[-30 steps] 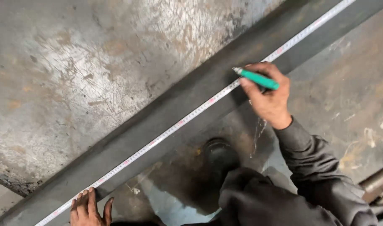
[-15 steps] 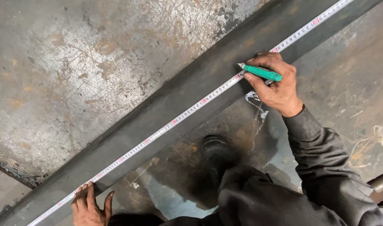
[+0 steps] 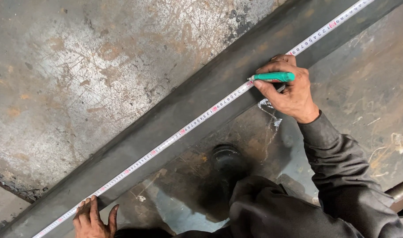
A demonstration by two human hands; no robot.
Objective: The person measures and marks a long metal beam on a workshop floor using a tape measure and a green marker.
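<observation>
A long dark steel bar [image 3: 197, 103] runs diagonally from bottom left to top right. A white measuring tape [image 3: 183, 130] lies stretched along it. My right hand [image 3: 289, 90] grips a green marker [image 3: 274, 77], its tip touching the tape on the bar. My left hand [image 3: 91, 218] rests flat at the bottom left, fingers spread, pressing the tape's lower end against the bar.
A scratched, rusty steel plate [image 3: 91, 75] fills the area above the bar. Below it is stained floor with chalk scribbles [image 3: 269, 114]. My black boot [image 3: 225, 161] and dark trouser leg sit under the bar. A pipe end [image 3: 399, 189] shows at the right edge.
The view has shifted slightly; my right hand with the marker appears a little higher along the bar, its tip now on the tape. My left hand stays on the tape.
</observation>
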